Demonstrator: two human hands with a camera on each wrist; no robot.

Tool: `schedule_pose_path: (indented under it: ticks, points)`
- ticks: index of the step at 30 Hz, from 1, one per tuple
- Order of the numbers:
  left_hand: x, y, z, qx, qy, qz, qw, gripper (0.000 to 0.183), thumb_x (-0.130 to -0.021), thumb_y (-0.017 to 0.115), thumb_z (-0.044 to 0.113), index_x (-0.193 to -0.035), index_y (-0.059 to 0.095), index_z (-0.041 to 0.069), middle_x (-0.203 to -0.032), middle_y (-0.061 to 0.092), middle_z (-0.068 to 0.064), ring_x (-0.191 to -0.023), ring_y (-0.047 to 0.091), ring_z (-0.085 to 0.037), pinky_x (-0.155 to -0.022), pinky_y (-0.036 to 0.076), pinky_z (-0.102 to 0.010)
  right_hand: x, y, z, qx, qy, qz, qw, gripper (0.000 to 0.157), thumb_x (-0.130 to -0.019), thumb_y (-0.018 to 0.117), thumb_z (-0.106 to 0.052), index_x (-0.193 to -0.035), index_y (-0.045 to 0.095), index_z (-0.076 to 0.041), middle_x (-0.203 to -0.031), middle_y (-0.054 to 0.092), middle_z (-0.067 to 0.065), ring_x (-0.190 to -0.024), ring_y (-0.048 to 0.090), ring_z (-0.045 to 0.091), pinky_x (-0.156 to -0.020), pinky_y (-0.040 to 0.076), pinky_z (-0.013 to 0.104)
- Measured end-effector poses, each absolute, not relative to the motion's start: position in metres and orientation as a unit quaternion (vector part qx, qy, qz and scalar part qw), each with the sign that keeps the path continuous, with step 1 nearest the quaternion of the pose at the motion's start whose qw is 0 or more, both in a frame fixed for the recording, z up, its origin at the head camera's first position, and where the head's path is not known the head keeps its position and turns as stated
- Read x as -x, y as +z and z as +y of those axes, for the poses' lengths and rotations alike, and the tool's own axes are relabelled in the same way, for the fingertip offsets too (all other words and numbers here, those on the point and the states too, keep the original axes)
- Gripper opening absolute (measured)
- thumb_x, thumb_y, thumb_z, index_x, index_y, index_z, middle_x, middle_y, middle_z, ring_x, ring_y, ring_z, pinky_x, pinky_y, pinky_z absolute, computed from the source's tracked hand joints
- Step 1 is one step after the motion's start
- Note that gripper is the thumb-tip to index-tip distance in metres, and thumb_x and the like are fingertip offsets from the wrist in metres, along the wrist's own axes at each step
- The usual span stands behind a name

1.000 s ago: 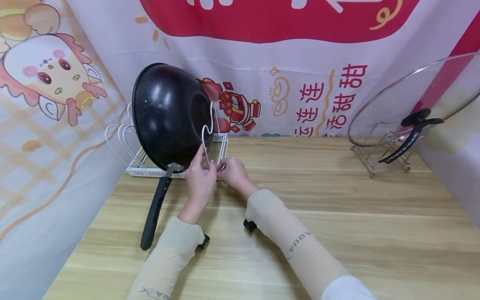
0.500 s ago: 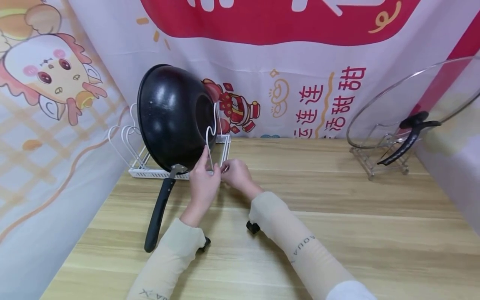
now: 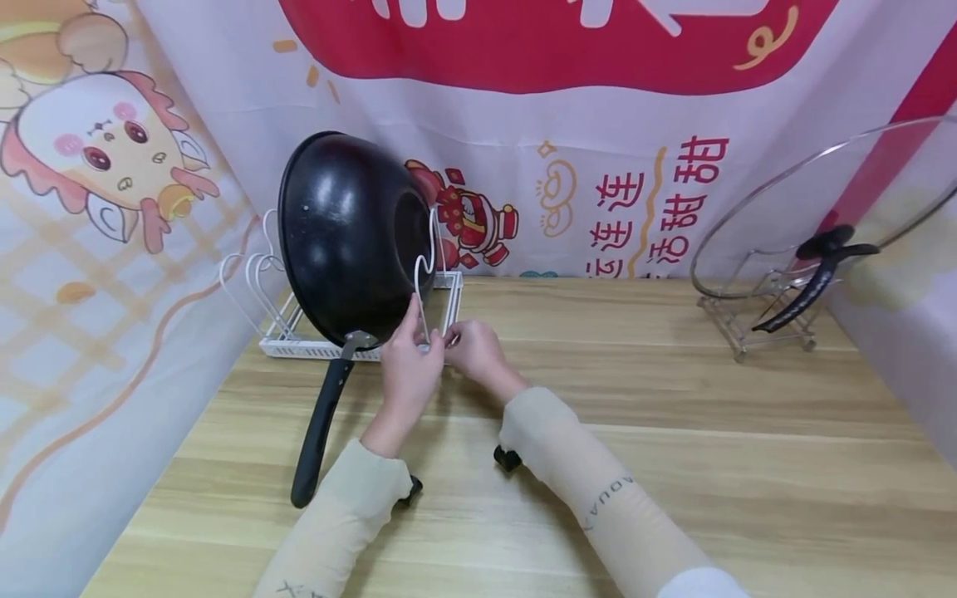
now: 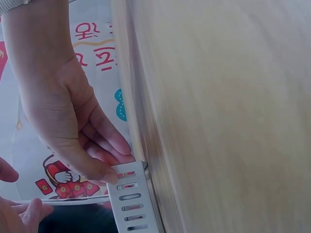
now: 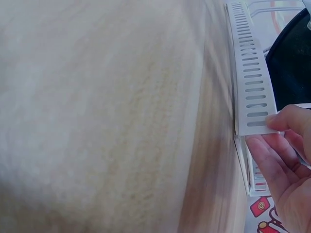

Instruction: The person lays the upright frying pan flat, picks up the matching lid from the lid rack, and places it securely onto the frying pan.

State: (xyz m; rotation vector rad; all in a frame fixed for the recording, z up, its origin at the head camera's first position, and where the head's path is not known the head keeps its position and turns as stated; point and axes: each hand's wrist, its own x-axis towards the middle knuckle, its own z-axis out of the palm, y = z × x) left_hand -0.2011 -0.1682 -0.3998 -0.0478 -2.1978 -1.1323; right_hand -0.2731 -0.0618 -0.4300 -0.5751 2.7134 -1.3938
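Observation:
A white slotted dish rack (image 3: 287, 349) stands on the wooden table at the left, bearing a black wok (image 3: 347, 232) tilted on its side. The wok's dark handle (image 3: 321, 432) juts out over the rack's front. My left hand (image 3: 407, 370) pinches a curved white wire divider (image 3: 417, 278) near the rack's right end, index finger up along it. Beside it, my right hand (image 3: 478, 355) grips the front right corner. In the right wrist view, that hand's thumb lies on the slotted rail (image 5: 252, 90), with fingers under its end. The left wrist view shows the same grip from the other side.
At the far right, a clear glass lid (image 3: 815, 183) with a black handle (image 3: 815, 286) leans in a small metal wire stand (image 3: 736, 328). More white wire loops (image 3: 257, 274) rise at the rack's left end. Printed cloth (image 3: 553, 116) hangs behind and at both sides.
The rack and the wok have shifted slightly to the right, with both hands moving along and keeping their grips. The lid and its stand have stayed put.

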Motion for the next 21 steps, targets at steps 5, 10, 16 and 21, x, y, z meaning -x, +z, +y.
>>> schedule_pose_path:
  ticks: [5, 10, 16, 21]
  points:
    - [0.2007, -0.4002, -0.168, 0.018, -0.43, -0.837, 0.338, 0.058, -0.091, 0.068, 0.001, -0.147, 0.052, -0.003, -0.119, 0.069, -0.028, -0.096, 0.072, -0.036, -0.077, 0.061, -0.049, 0.2734, -0.4316, -0.064, 0.192, -0.43, 0.882, -0.001, 0.012, -0.089, 0.077, -0.011, -0.079, 0.074, -0.007, -0.069, 0.068, 0.0, -0.058, 0.057, 0.011, -0.054, 0.047, 0.02]
    - [0.2008, -0.3983, -0.1672, 0.019, -0.428, -0.841, 0.33, 0.057, -0.092, 0.068, 0.001, -0.146, 0.051, -0.004, -0.121, 0.068, -0.027, -0.098, 0.072, -0.036, -0.081, 0.06, -0.049, 0.2742, -0.4321, -0.0632, 0.192, -0.42, 0.887, -0.012, 0.013, -0.09, 0.077, -0.012, -0.078, 0.074, -0.007, -0.069, 0.069, 0.001, -0.059, 0.058, 0.011, -0.057, 0.048, 0.021]
    - [0.1998, -0.3955, -0.1648, 0.018, -0.43, -0.844, 0.319, 0.057, -0.092, 0.069, 0.003, -0.147, 0.051, -0.004, -0.127, 0.066, -0.026, -0.101, 0.072, -0.035, -0.084, 0.06, -0.048, 0.2737, -0.4324, -0.0617, 0.186, -0.418, 0.889, -0.013, 0.012, -0.09, 0.077, -0.011, -0.079, 0.075, -0.007, -0.07, 0.069, 0.001, -0.059, 0.058, 0.012, -0.057, 0.049, 0.021]
    - [0.2, -0.3958, -0.1646, 0.019, -0.428, -0.844, 0.322, 0.058, -0.092, 0.069, 0.003, -0.146, 0.051, -0.005, -0.127, 0.066, -0.026, -0.1, 0.072, -0.036, -0.083, 0.06, -0.048, 0.2737, -0.4326, -0.0611, 0.185, -0.422, 0.888, -0.008, 0.012, -0.09, 0.077, -0.012, -0.08, 0.075, -0.007, -0.069, 0.069, 0.0, -0.058, 0.058, 0.011, -0.056, 0.048, 0.021]
